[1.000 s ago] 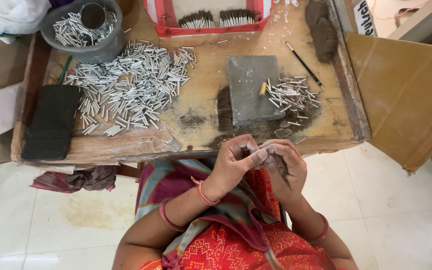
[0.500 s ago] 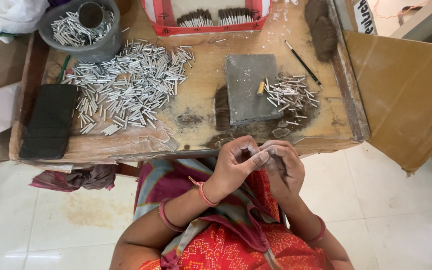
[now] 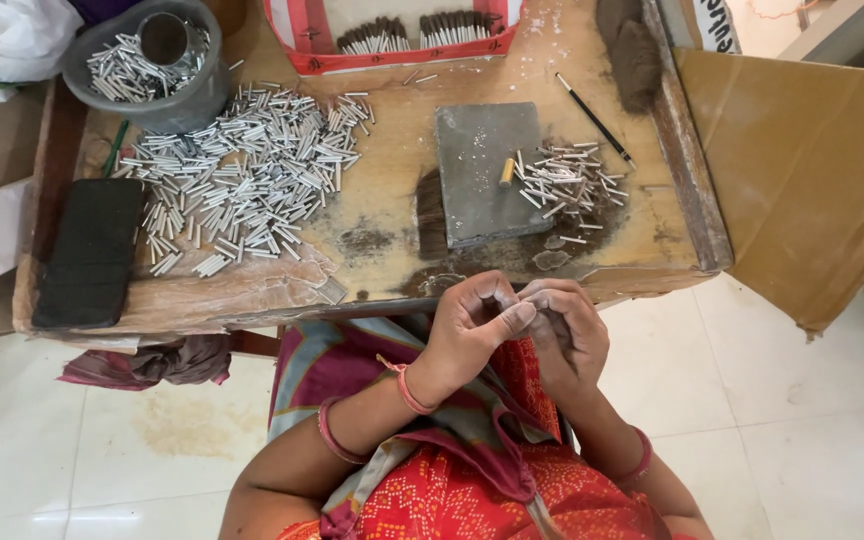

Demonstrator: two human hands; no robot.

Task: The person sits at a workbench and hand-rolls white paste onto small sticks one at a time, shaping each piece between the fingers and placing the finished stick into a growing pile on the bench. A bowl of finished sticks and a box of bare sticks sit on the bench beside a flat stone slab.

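Both hands meet fingertip to fingertip over the lap, just below the tray edge.
Left hand [image 3: 467, 330] and right hand [image 3: 567, 335] curl narrow, pinching something too small to tell. Tray [image 3: 392, 205] ahead: big tube pile [image 3: 242, 180], grey slab [image 3: 487, 170], small tube pile [image 3: 567, 180].

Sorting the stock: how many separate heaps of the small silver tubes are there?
3: a big heap left on the board, a small one beside the grey slab, one in the grey bowl. Others may be hidden.
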